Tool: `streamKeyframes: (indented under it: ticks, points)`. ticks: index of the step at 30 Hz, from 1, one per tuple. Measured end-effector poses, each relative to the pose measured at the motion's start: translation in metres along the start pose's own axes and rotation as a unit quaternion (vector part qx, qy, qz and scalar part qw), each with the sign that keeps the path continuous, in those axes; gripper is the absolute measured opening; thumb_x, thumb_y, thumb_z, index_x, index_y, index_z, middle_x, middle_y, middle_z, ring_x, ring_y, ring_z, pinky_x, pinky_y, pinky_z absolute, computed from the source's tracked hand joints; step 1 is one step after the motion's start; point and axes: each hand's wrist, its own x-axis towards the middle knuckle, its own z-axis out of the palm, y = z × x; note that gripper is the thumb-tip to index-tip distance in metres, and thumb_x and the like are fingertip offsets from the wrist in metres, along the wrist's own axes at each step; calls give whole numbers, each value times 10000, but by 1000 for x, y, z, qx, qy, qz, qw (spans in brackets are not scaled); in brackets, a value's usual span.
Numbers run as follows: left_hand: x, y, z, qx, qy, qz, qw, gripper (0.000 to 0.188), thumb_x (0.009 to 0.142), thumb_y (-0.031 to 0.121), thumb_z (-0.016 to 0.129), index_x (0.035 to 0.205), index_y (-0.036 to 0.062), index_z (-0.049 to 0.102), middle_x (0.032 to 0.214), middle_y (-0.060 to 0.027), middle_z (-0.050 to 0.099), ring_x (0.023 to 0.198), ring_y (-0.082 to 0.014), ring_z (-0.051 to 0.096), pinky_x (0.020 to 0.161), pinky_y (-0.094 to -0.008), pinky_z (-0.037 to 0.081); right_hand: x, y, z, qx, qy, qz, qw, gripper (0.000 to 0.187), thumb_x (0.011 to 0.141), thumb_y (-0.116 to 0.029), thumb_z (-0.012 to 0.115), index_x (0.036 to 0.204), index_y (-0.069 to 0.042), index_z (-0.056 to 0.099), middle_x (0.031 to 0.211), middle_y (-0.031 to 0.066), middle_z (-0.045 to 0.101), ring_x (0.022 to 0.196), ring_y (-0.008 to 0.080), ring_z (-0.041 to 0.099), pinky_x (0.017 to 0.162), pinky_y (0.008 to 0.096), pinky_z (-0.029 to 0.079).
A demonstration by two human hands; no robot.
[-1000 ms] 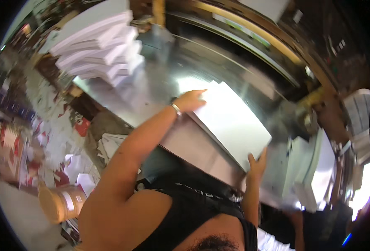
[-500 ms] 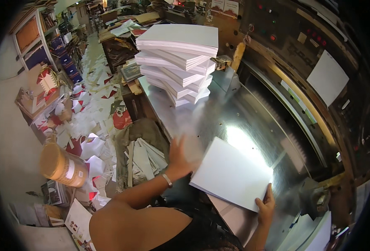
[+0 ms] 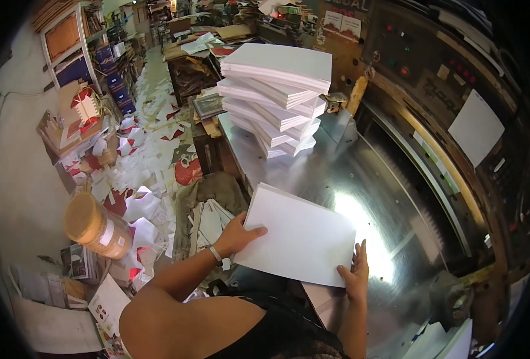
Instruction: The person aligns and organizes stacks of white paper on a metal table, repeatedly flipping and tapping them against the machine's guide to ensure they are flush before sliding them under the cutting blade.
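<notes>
A stack of white paper with a blank top sheet lies tilted at the near edge of the metal table. My left hand is closed on its left edge, thumb on top and the other fingers hidden underneath. At the opposite short edge my right hand grips the near right corner, its thumb on the top sheet and its fingers along the side. Farther back stands a tall pile of white paper stacks, turned crosswise on one another.
The shiny metal table borders a machine with a dark slot and a control panel. Left of it are a sack of paper offcuts and a brown tub. Scraps litter the floor. More white sheets stand near right.
My left hand has come down onto the left edge of the paper stack. The stack and my right hand have shifted left, and the whole view has turned slightly.
</notes>
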Motion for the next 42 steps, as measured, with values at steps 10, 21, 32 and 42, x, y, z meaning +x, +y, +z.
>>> streamKeyframes:
  ticks: [10, 21, 32, 42]
  points:
    - [-6, 53, 19, -131, -183, 190, 956, 710, 789, 87, 817, 1395, 27, 452, 1296, -91, 597, 1179, -164, 558, 1009, -348, 456, -44, 13, -43, 120, 128, -64, 982, 578, 892, -98, 682, 1385, 21, 406, 1284, 105, 555, 1176, 202, 520, 1048, 351, 375]
    - [65, 56, 95, -299, -317, 229, 871, 735, 720, 179, 899, 1329, 20, 520, 1243, -69, 615, 1206, -157, 537, 995, -346, 469, -83, 4, -50, 78, 277, -202, 936, 599, 790, -81, 759, 1313, 2, 478, 1129, 68, 599, 954, 165, 578, 834, 297, 469]
    - [61, 57, 96, -220, -271, 259, 901, 817, 680, 300, 926, 1322, 16, 509, 1186, -48, 633, 1110, -130, 575, 940, -314, 483, -105, 30, -74, 137, 239, -181, 944, 588, 829, -116, 772, 1323, -7, 472, 1120, 64, 609, 918, 125, 580, 743, 241, 465]
    - [41, 23, 83, -119, -223, 205, 946, 614, 866, 187, 772, 1368, -8, 479, 1314, -57, 590, 1247, -168, 509, 1081, -347, 372, -112, 37, -27, -21, 289, -65, 955, 491, 908, -127, 703, 1314, 11, 464, 1200, 92, 587, 1082, 188, 559, 939, 338, 447]
